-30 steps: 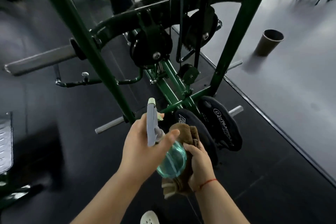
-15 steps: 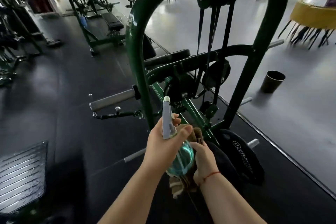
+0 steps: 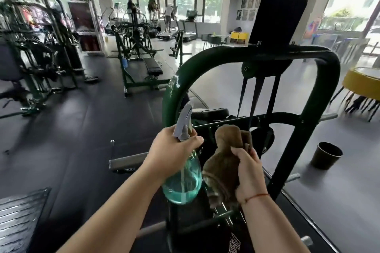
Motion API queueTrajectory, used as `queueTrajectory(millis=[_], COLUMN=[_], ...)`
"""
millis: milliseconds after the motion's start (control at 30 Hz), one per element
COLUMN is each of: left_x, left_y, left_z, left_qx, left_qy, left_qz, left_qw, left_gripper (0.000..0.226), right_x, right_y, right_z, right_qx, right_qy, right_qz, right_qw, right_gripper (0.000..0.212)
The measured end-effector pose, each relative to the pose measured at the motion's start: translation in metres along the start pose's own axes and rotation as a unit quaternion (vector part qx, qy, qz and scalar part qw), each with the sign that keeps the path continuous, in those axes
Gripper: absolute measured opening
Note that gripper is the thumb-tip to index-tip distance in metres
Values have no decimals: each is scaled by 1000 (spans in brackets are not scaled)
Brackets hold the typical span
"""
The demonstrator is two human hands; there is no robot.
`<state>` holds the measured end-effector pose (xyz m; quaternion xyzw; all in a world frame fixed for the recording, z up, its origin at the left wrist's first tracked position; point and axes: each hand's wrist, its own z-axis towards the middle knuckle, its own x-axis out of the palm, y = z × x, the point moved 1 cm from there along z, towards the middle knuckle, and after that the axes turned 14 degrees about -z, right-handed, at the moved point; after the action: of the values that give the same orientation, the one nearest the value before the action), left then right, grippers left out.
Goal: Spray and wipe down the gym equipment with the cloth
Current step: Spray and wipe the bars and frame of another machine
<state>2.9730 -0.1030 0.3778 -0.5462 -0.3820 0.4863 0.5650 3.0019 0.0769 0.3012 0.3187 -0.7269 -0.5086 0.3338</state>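
A dark green weight machine (image 3: 327,80) with an arched tube frame stands right in front of me. My left hand (image 3: 172,150) grips the neck of a teal spray bottle (image 3: 183,183) with a grey trigger head, its nozzle pointing up at the left curve of the frame. My right hand (image 3: 249,172) holds a bunched brown cloth (image 3: 224,156) just right of the bottle, in front of the machine's lower crossbar. A black pad (image 3: 277,16) rises above the frame's top bar.
A black bin (image 3: 326,155) stands on the grey floor to the right. A yellow table (image 3: 362,80) with chairs is farther right. Other green machines (image 3: 139,61) and a bench fill the black mat at left. People use treadmills far back.
The view has tilted up from the machine's base to its top arch and the room. Both hands rose; the cloth now sits beside the bottle instead of under it.
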Motion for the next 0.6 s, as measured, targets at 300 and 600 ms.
queueTrajectory(millis=[300,600], left_x=[43,72], left_y=[-96,-123], left_z=[129,208], left_qx=[21,-6], left_qy=[-2,11], left_qz=[130,217], left_qw=[991,976], left_gripper=[31,30], right_x=[-3,17], right_y=[193,295], right_z=[108,215], right_qx=[-334,-487], right_qy=[-36,-93], right_qz=[-130,-508], right_qw=[933,704], right_gripper=[19,42])
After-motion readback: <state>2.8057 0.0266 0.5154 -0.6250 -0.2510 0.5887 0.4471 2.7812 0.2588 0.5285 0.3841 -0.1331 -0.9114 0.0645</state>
